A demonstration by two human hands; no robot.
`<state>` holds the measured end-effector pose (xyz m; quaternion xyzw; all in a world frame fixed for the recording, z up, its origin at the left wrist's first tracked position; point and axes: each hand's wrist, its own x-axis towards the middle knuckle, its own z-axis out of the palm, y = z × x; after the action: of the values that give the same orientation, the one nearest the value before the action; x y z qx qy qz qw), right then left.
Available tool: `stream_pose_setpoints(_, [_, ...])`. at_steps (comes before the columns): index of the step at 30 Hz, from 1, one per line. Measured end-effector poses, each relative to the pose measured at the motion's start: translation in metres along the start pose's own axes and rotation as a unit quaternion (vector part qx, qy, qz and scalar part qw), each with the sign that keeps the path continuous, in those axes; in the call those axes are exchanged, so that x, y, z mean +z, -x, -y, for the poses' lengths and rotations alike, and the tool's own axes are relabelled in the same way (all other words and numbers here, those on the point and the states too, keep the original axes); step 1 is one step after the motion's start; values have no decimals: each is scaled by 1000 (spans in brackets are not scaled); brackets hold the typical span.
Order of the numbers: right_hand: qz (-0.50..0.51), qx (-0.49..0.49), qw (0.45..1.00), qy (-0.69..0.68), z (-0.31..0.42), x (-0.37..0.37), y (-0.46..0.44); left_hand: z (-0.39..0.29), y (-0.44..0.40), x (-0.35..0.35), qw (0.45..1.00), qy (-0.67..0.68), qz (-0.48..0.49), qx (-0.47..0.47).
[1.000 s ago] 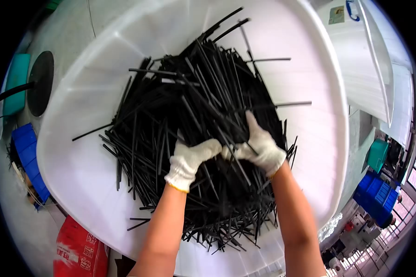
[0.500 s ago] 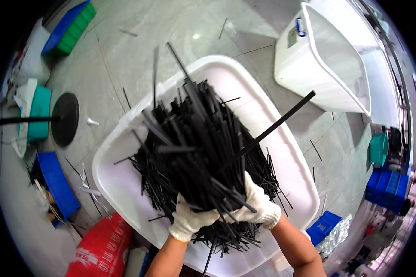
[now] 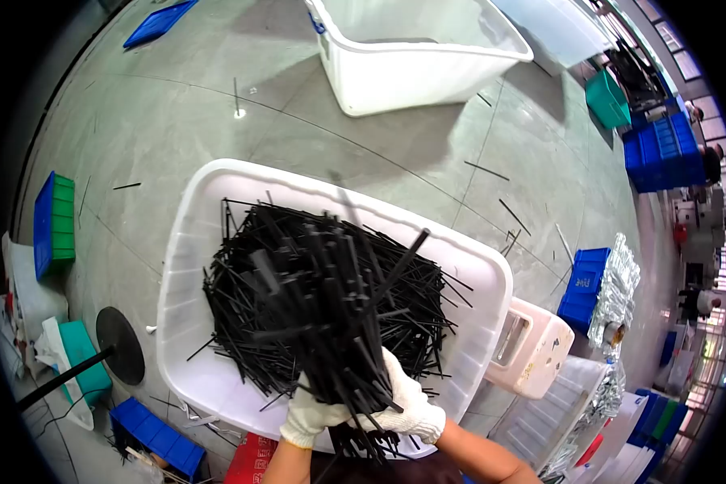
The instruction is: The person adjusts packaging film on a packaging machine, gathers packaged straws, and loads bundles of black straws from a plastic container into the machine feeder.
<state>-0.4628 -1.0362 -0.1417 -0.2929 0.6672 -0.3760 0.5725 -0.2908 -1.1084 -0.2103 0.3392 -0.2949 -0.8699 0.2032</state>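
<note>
Head view: you held a thick bundle of black rods (image 3: pixel 331 323) over the near part of a white tub (image 3: pixel 184 258), both hands gloved. Your left hand (image 3: pixel 310 417) cupped the lower end from its side, your right hand (image 3: pixel 407 405) from the other — fingers curled in against the rods, those of the left partly hidden beneath. The bundle leaned away from you, its far ends fanned unevenly and slightly blurred, one rod sticking out to the right.

Tub contents: a broad heap of loose rods (image 3: pixel 246 343), criss-crossed, covering most of the floor, with pale wall bare around it. A few tips lay up against the sides.

Beyond, on the floor, stood a large white bin (image 3: pixel 415 81) with a blue handle; something grey lay low inside, too little showing to name. Stray black rods were scattered on the concrete between.

To the right, a pinkish stool (image 3: pixel 550 355) stood just beside the tub. Farther out sat a blue bin (image 3: pixel 582 289) — silvery material (image 3: pixel 619 282) heaped alongside; you could not tell whether any lay within. To the left, a teal bin (image 3: pixel 86 367) had white sheeting over one edge, and a green-and-blue crate (image 3: pixel 56 222) stood farther off, contents unreadable.
</note>
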Motion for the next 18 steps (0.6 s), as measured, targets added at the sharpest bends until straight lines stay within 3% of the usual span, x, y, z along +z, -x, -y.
stream_pose_setpoints(2, [-60,0,997,-53,-71,-2,6,13,-26,12,989,-119,74,-38])
stream_pose_setpoints(3, [-84,8,996,-11,-83,-11,9,32,-39,10,977,-167,104,-78])
stream_pose_setpoints(4, [-94,15,995,-20,-111,-14,13,60,-49,4,968,-216,122,-39])
stream_pose_setpoints(6, [-110,28,993,-39,-151,-16,22,108,-47,2,993,-45,55,-96])
stream_pose_setpoints(7, [-126,24,992,-12,-160,-16,27,128,-47,-6,992,-50,56,-106])
stream_pose_setpoints(8, [-141,18,990,13,-166,-16,27,152,-53,-23,975,104,41,-192])
stream_pose_setpoints(9, [-146,20,989,3,-164,-18,19,136,-58,-12,987,14,37,-159])
stream_pose_setpoints(10, [-116,57,985,-116,-160,-19,3,120,-63,0,988,-80,28,-128])
stream_pose_setpoints(12, [-158,132,930,-304,-164,-50,-9,135,-113,-14,956,-220,-14,-194])
stream_pose_setpoints(14, [-144,121,871,-454,-183,-52,-37,166,-151,-80,943,-253,-48,-209])
stream_pose_setpoints(16, [-113,103,825,-544,-195,-47,-57,234,-179,-199,924,-236,-136,-269])
stream_pose_setpoints(17, [-148,89,861,-478,-188,-42,-62,144,-153,-73,942,-278,55,-179])
stream_pose_setpoints(18, [-185,81,891,-406,-180,-36,-66,174,-152,-123,937,-334,42,-95])
